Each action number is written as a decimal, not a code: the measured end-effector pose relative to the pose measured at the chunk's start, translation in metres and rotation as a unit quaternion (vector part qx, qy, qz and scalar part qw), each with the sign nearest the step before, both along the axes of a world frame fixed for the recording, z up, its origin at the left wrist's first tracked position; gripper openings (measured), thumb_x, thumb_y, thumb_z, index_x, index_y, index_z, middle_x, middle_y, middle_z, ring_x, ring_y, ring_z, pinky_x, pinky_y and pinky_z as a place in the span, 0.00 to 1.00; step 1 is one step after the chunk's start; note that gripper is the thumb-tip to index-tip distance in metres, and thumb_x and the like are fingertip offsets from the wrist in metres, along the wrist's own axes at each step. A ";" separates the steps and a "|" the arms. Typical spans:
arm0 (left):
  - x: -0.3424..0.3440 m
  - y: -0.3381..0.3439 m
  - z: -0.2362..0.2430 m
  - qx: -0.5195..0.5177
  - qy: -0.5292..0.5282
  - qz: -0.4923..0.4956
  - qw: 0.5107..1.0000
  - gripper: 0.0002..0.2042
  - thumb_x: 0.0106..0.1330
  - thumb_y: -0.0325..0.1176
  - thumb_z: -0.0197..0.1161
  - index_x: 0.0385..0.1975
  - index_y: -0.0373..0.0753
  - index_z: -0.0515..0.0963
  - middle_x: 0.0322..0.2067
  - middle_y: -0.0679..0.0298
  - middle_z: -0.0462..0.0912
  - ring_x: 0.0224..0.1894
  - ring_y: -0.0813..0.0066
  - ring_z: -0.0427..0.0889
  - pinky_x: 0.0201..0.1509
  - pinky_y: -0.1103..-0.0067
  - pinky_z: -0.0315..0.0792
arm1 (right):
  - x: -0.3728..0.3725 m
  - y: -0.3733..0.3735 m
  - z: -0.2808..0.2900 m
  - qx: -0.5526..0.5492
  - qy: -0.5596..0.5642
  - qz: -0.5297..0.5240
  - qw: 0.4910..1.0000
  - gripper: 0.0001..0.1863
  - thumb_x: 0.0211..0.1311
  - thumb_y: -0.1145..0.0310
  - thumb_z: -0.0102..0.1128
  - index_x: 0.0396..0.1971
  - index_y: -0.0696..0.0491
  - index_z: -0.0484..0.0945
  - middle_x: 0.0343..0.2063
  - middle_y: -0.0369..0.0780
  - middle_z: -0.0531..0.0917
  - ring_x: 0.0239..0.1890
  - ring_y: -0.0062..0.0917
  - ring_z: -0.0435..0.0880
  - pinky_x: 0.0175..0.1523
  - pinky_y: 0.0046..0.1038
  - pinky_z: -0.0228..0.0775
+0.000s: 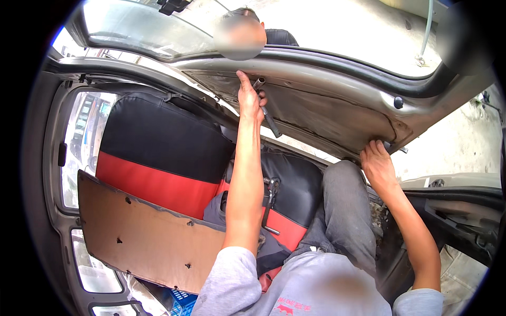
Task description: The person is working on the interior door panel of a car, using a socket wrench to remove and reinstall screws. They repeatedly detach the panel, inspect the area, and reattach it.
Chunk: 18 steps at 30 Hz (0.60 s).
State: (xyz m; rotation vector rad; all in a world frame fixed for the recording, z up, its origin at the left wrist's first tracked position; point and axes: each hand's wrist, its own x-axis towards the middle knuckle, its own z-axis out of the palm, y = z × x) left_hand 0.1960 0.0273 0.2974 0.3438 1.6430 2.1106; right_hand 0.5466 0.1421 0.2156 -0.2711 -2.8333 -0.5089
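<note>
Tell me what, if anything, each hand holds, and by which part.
The left hand grips a tool between its ends. The right hand is at the door; whether it holds anything cannot be told.

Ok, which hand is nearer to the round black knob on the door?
Right: the right hand is below the round black knob in the picture; the left hand is farther, off to its left.

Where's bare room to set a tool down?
Brown panel, between its dark clips, left of the left forearm; slope unclear. Black seat-back area above its red band is bare too. Crowded: right seat, between left forearm and grey trouser leg, where a metal tool lies.
</note>
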 end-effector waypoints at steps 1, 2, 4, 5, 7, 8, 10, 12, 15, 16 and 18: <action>0.013 0.005 0.000 0.004 0.000 -0.019 1.000 0.32 0.65 0.69 0.48 0.45 0.42 0.71 0.30 0.69 0.70 0.22 0.82 0.63 0.17 0.88 0.53 | 0.011 0.002 0.001 -0.011 0.006 -0.012 1.000 0.09 0.52 0.70 0.54 0.29 0.58 0.79 0.32 0.45 0.80 0.49 0.35 0.75 0.64 0.33 0.58; 0.027 0.002 -0.002 -0.004 0.000 -0.026 1.000 0.31 0.65 0.68 0.48 0.45 0.41 0.71 0.29 0.69 0.70 0.22 0.83 0.63 0.17 0.88 0.53 | 0.023 -0.002 -0.001 -0.029 0.008 -0.032 0.999 0.08 0.52 0.70 0.54 0.28 0.58 0.78 0.32 0.46 0.80 0.49 0.35 0.75 0.64 0.34 0.59; 0.064 -0.009 -0.002 -0.026 0.000 -0.036 0.999 0.30 0.67 0.66 0.49 0.44 0.40 0.71 0.28 0.69 0.70 0.21 0.85 0.63 0.16 0.88 0.52 | 0.054 -0.014 0.009 -0.070 -0.004 -0.071 0.995 0.09 0.52 0.72 0.53 0.31 0.58 0.77 0.35 0.48 0.80 0.50 0.37 0.75 0.63 0.35 0.60; 0.088 -0.013 0.000 -0.035 -0.001 -0.044 0.998 0.30 0.67 0.65 0.49 0.44 0.39 0.71 0.27 0.70 0.70 0.20 0.85 0.63 0.16 0.88 0.52 | 0.073 -0.017 0.011 -0.115 -0.007 -0.104 0.988 0.09 0.51 0.72 0.53 0.32 0.59 0.77 0.39 0.49 0.81 0.51 0.38 0.75 0.63 0.35 0.60; 0.138 -0.024 -0.001 -0.031 0.018 -0.042 0.998 0.29 0.69 0.63 0.50 0.45 0.39 0.72 0.29 0.69 0.73 0.19 0.88 0.64 0.15 0.89 0.51 | 0.113 -0.023 0.011 -0.140 0.008 -0.145 0.979 0.10 0.51 0.73 0.55 0.32 0.60 0.79 0.43 0.49 0.80 0.53 0.40 0.74 0.65 0.38 0.60; 0.158 -0.026 0.003 -0.021 0.018 -0.062 0.998 0.28 0.70 0.62 0.50 0.46 0.38 0.72 0.29 0.68 0.75 0.18 0.90 0.64 0.15 0.90 0.51 | 0.131 -0.023 0.012 -0.129 0.020 -0.146 0.981 0.11 0.50 0.73 0.55 0.33 0.61 0.80 0.43 0.49 0.80 0.53 0.41 0.74 0.66 0.39 0.60; 0.177 -0.035 0.014 -0.014 0.020 -0.080 0.997 0.28 0.71 0.61 0.50 0.47 0.38 0.73 0.31 0.67 0.79 0.18 0.93 0.64 0.15 0.91 0.52 | 0.124 -0.023 0.017 -0.148 -0.028 -0.173 0.973 0.12 0.51 0.73 0.55 0.36 0.60 0.80 0.44 0.48 0.81 0.53 0.41 0.75 0.65 0.39 0.60; 0.173 -0.033 0.014 -0.021 0.014 -0.090 0.996 0.26 0.72 0.59 0.49 0.46 0.38 0.74 0.36 0.66 0.82 0.18 0.94 0.64 0.14 0.92 0.52 | 0.119 -0.017 0.016 -0.159 -0.030 -0.177 0.971 0.13 0.51 0.74 0.56 0.38 0.60 0.79 0.44 0.47 0.81 0.53 0.41 0.75 0.65 0.39 0.61; 0.158 -0.036 0.005 -0.011 -0.012 -0.047 0.999 0.25 0.72 0.58 0.49 0.48 0.39 0.72 0.38 0.65 0.82 0.18 0.94 0.65 0.15 0.93 0.53 | 0.123 -0.023 0.015 -0.143 -0.017 -0.131 0.981 0.13 0.52 0.74 0.57 0.39 0.60 0.79 0.44 0.47 0.81 0.52 0.40 0.75 0.63 0.39 0.62; 0.160 -0.034 0.010 0.015 0.019 -0.021 0.999 0.24 0.73 0.58 0.48 0.49 0.40 0.71 0.37 0.65 0.82 0.18 0.94 0.65 0.15 0.93 0.53 | 0.124 -0.022 0.014 -0.149 -0.017 -0.130 0.980 0.13 0.52 0.74 0.57 0.39 0.60 0.79 0.44 0.46 0.81 0.52 0.40 0.75 0.63 0.40 0.62; 0.153 -0.031 0.003 0.009 0.025 0.007 1.000 0.24 0.73 0.57 0.48 0.51 0.41 0.69 0.40 0.62 0.81 0.20 0.93 0.68 0.15 0.93 0.53 | 0.126 -0.020 0.013 -0.162 -0.009 -0.132 0.978 0.13 0.53 0.74 0.59 0.39 0.59 0.79 0.44 0.46 0.81 0.52 0.40 0.74 0.63 0.40 0.62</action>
